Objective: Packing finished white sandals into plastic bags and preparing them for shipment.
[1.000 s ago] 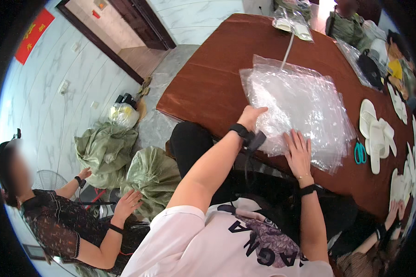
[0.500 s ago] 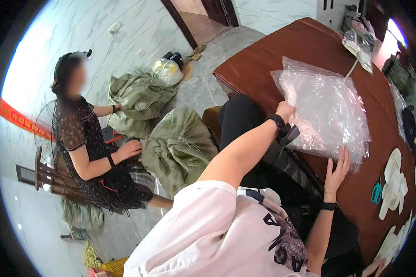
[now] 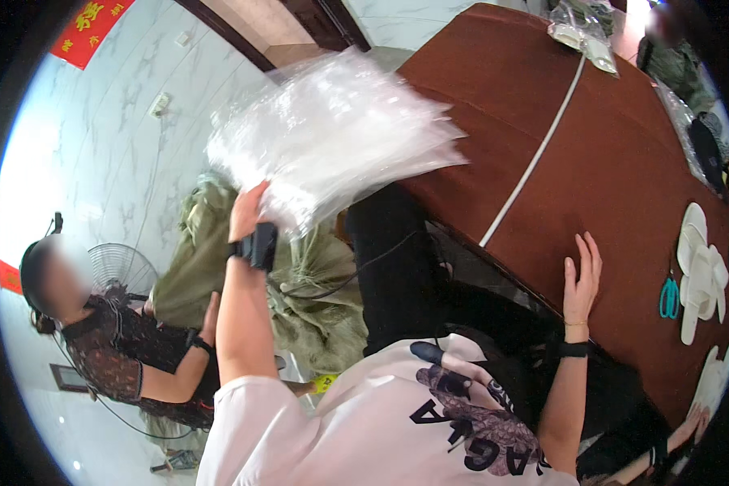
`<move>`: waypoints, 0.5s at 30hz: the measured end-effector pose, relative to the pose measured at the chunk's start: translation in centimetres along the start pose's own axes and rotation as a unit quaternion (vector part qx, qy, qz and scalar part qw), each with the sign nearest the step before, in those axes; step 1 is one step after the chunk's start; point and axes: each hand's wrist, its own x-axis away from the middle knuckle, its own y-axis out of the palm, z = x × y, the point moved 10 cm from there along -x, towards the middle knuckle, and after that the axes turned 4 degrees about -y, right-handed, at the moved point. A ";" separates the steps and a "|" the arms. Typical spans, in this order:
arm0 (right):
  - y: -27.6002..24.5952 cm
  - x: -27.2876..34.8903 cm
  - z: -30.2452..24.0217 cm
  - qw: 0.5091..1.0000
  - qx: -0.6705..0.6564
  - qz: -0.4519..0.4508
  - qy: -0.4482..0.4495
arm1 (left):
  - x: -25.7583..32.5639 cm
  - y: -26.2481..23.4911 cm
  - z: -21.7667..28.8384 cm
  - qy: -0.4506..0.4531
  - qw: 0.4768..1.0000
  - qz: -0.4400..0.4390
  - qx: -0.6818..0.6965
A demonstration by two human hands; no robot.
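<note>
My left hand grips a thick stack of clear plastic bags by its near corner and holds it up off the brown table, out over the table's left edge. A black band sits on that wrist. My right hand lies flat on the table near its front edge, fingers spread, holding nothing. A white cord runs across the tabletop between the two hands.
Another person sits low at the left beside olive-green sacks and a floor fan. White flat pieces and teal scissors lie at the table's right. More bags lie at the far end.
The stack of plastic bags was lying on the table under both hands; my left hand has lifted it and swung it left, off the table. My right hand stays on the table.
</note>
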 end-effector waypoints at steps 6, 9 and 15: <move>0.7 -0.1 0.8 0.999 -0.045 0.003 0.011 | 18.5 -7.8 -15.5 -0.162 0.978 -0.016 -0.134; 1.4 -0.6 1.6 0.998 -0.057 -0.001 0.027 | 23.7 -12.0 -18.8 -0.197 0.980 -0.013 0.009; -0.9 -0.9 0.0 0.998 0.026 0.053 -0.021 | 3.4 9.8 -12.4 -0.078 0.989 -0.107 0.071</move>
